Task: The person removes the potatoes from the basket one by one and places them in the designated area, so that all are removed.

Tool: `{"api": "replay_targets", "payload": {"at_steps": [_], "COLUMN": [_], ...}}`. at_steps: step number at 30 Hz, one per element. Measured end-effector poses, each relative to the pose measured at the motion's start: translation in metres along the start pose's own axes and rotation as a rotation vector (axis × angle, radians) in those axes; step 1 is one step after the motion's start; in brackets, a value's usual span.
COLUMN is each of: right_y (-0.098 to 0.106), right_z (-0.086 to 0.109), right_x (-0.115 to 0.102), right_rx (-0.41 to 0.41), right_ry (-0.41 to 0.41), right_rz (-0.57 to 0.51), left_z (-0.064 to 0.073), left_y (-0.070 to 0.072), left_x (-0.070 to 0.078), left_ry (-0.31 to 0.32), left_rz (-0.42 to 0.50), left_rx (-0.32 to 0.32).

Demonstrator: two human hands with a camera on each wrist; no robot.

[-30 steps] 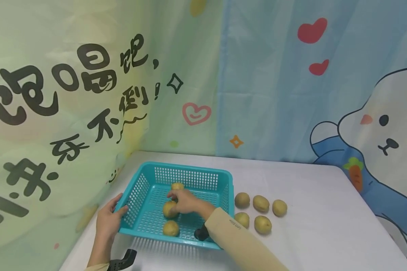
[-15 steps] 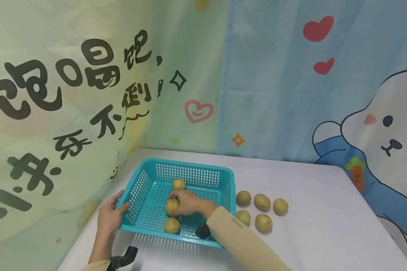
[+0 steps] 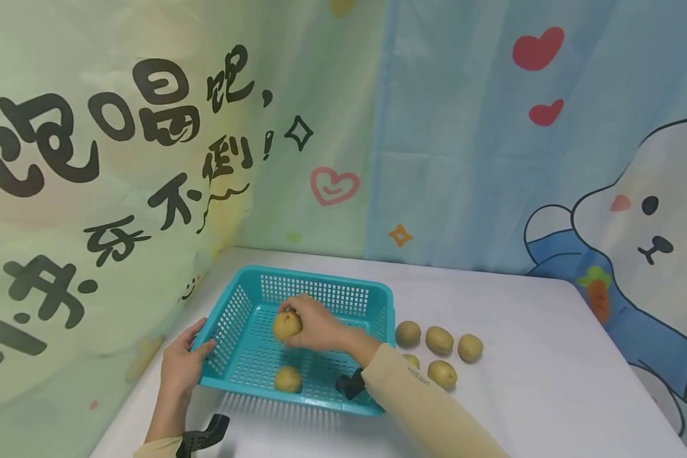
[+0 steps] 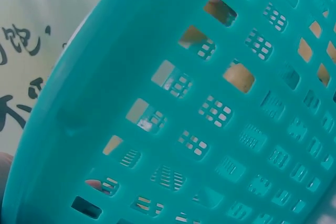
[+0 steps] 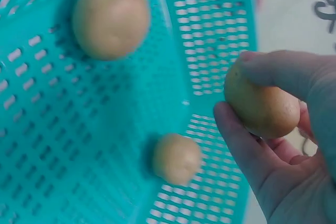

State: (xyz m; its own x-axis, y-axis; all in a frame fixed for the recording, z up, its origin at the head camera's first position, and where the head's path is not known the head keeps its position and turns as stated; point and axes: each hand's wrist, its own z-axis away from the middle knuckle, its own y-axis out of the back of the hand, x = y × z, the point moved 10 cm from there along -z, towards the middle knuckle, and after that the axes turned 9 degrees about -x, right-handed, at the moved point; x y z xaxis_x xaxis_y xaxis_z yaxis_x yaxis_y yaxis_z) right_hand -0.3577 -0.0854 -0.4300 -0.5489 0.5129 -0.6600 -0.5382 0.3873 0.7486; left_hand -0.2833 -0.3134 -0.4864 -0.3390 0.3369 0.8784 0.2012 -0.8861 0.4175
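My right hand (image 3: 319, 326) grips a yellow-brown potato (image 3: 287, 327), raised inside the turquoise plastic basket (image 3: 320, 404). In the right wrist view, thumb and fingers pinch this potato (image 5: 262, 103) from both sides. Two more potatoes lie on the basket floor there: a nearer-looking one (image 5: 111, 18) and a smaller-looking one (image 5: 177, 159). The head view shows just one of them, a potato (image 3: 288, 379) by the front wall; the other is hidden behind the hand. My left hand (image 3: 182, 361) holds the basket's left rim, thumb over the inside. The perforated basket wall (image 4: 231, 140) fills the left wrist view.
On the white table (image 3: 527, 381), several potatoes (image 3: 439, 341) sit just right of the basket, one partly covered by my right sleeve (image 3: 429, 407). A printed curtain (image 3: 446, 127) hangs behind the table and along its left side.
My right hand has lifted the middle potato off the basket floor and moved it toward the back of the basket. The left hand keeps its hold on the rim.
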Motion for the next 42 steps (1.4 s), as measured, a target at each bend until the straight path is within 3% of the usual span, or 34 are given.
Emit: {"api": "replay_targets", "payload": {"at_steps": [5,9,14,21,26,32,37,42], "right_y": [0.029,0.042,0.049,0.056,0.062,0.069,0.067,0.061], "right_z": [0.017,0.032,0.049,0.080,0.105,0.129,0.152,0.174], "right_x": [-0.005,0.001,0.007,0.013,0.023,0.040,0.057,0.079], "right_rx": [0.073,0.112,0.134,0.197,0.254,0.328,0.430,0.498], "right_ry": [-0.001,-0.018,-0.007,-0.026,-0.050,-0.068,-0.123,-0.159], "right_rz": [-0.028,-0.070,-0.113,-0.179,-0.242,-0.242,-0.204,-0.349], "left_z": [-0.002,-0.009,-0.024,-0.051,-0.059,-0.058,-0.057,-0.057], "left_y": [0.002,0.001,-0.001,-0.003,-0.003,-0.004,-0.003,-0.004], "left_x": [0.001,-0.004,-0.025,-0.059,-0.071,-0.071,-0.068,-0.071], "left_ry": [-0.017,-0.020,0.002,0.003,0.004,0.002,-0.007,-0.014], "left_rz": [-0.011,-0.012,0.019,-0.029,-0.047,-0.004,-0.028,-0.041], "left_rx": [0.010,0.012,0.006,0.041,0.071,0.081,0.087,0.095]}}
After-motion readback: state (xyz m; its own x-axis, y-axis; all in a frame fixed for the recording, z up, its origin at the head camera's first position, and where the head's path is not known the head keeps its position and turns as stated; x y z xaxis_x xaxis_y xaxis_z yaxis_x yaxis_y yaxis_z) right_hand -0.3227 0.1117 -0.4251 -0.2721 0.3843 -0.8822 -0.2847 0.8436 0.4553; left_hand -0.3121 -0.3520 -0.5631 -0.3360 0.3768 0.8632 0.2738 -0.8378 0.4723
